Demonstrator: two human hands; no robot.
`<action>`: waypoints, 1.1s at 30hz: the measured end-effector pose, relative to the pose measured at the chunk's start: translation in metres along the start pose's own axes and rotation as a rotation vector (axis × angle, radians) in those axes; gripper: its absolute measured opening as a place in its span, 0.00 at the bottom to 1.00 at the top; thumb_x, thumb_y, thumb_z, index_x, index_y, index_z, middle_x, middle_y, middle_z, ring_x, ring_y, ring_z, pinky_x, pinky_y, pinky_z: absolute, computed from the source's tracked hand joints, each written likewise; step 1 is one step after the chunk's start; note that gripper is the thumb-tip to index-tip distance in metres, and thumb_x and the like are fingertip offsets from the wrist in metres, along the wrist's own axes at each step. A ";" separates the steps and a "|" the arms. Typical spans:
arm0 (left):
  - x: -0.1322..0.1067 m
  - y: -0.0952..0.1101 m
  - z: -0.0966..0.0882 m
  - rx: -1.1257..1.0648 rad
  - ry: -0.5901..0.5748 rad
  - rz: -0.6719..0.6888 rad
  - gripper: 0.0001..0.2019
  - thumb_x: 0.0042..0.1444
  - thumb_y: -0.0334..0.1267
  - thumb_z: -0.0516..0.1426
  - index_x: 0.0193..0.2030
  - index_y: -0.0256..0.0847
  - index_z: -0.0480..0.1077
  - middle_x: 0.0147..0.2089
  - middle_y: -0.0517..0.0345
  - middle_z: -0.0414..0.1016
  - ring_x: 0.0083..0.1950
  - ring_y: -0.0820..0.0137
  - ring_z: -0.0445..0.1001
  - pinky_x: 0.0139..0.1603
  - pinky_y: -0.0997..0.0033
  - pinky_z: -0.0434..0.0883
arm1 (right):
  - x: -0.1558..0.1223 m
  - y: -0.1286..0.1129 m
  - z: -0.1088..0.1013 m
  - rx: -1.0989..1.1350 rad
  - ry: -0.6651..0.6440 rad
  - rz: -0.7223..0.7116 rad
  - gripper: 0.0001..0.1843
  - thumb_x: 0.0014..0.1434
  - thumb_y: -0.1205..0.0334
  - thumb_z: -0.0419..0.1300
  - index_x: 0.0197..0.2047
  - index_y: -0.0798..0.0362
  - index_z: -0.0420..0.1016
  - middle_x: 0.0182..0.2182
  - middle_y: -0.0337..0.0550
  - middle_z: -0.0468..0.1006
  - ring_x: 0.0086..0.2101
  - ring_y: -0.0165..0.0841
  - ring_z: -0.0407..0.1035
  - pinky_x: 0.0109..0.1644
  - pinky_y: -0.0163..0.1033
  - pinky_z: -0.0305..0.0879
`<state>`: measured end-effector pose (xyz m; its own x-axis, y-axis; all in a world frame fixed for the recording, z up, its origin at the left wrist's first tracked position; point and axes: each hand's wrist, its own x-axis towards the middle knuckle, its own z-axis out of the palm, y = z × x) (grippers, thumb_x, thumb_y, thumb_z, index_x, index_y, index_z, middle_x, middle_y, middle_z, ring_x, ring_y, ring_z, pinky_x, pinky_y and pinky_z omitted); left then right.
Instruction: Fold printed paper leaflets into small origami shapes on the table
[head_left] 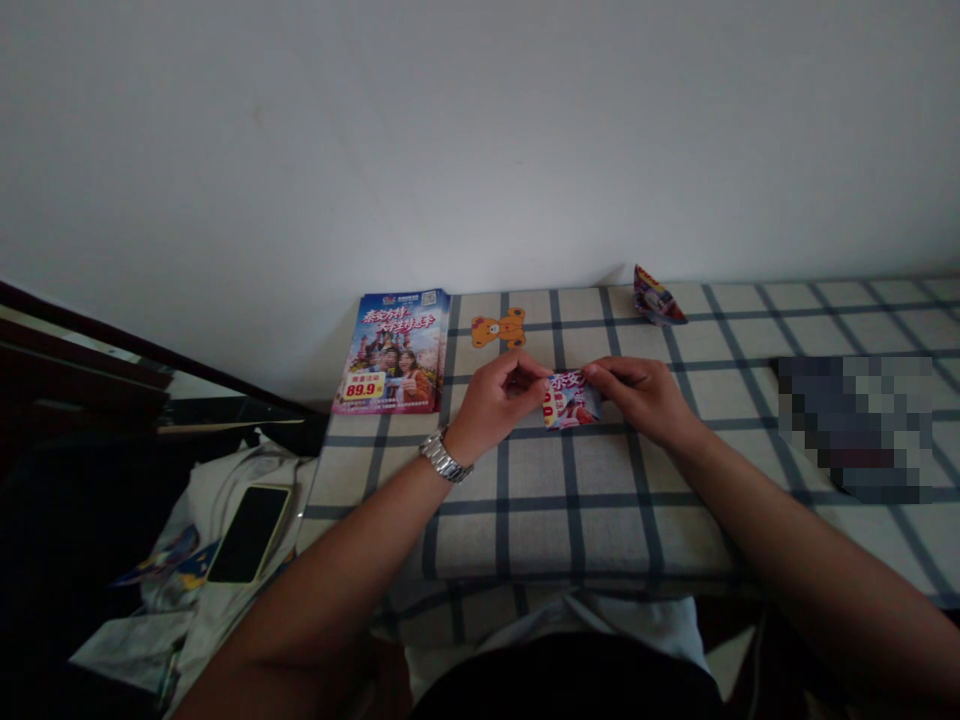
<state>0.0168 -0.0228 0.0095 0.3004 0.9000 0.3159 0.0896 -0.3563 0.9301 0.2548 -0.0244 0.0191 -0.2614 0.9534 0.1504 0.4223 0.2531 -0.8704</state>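
Between my two hands is a small folded paper flyer [573, 402], printed in red, yellow and blue. My left hand [504, 396], with a metal watch [445, 456] on its wrist, pinches the flyer's left edge. At the upper right corner, the thumb and fingers of my right hand [636, 392] grip it too. The paper is held just over the checked tablecloth [491, 530]. Beyond my left hand lies a flat brown bear cutout [499, 328]. A folded paper shape [657, 298] with similar print stands at the table's back edge.
A stack of printed flyers [394, 355] lies at the table's back left corner. Below the left edge, a phone [249, 534] rests on pale cloth or bags. To the right is a dark blurred-out object [844, 420]. A white wall [480, 140] rises behind the table.
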 end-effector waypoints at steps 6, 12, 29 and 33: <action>0.000 -0.001 0.000 0.012 0.012 0.007 0.07 0.63 0.40 0.66 0.42 0.39 0.75 0.40 0.55 0.82 0.39 0.73 0.79 0.40 0.75 0.76 | 0.003 0.000 0.001 0.085 -0.013 0.021 0.23 0.67 0.41 0.61 0.36 0.53 0.83 0.30 0.43 0.81 0.31 0.35 0.71 0.35 0.38 0.66; 0.000 -0.002 0.001 -0.037 0.038 -0.009 0.10 0.63 0.43 0.66 0.43 0.40 0.75 0.41 0.55 0.82 0.39 0.73 0.80 0.40 0.74 0.77 | 0.004 -0.002 0.004 0.234 -0.049 0.041 0.18 0.64 0.44 0.66 0.45 0.50 0.83 0.38 0.44 0.85 0.38 0.38 0.77 0.42 0.40 0.73; 0.000 0.001 0.001 0.011 0.033 -0.006 0.10 0.64 0.44 0.65 0.43 0.40 0.75 0.40 0.55 0.82 0.39 0.72 0.80 0.40 0.74 0.77 | 0.000 0.002 0.007 0.146 -0.134 0.088 0.21 0.64 0.43 0.65 0.42 0.54 0.83 0.32 0.43 0.84 0.31 0.36 0.74 0.33 0.38 0.68; 0.000 0.001 0.002 -0.003 0.019 -0.016 0.11 0.64 0.45 0.65 0.43 0.40 0.75 0.41 0.55 0.82 0.39 0.72 0.80 0.41 0.73 0.78 | 0.000 0.004 0.007 0.114 -0.124 0.089 0.20 0.63 0.43 0.66 0.40 0.54 0.83 0.31 0.43 0.83 0.30 0.36 0.73 0.32 0.38 0.67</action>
<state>0.0182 -0.0239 0.0100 0.2811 0.9101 0.3044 0.0911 -0.3411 0.9356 0.2508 -0.0245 0.0124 -0.3357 0.9418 0.0175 0.3490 0.1416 -0.9264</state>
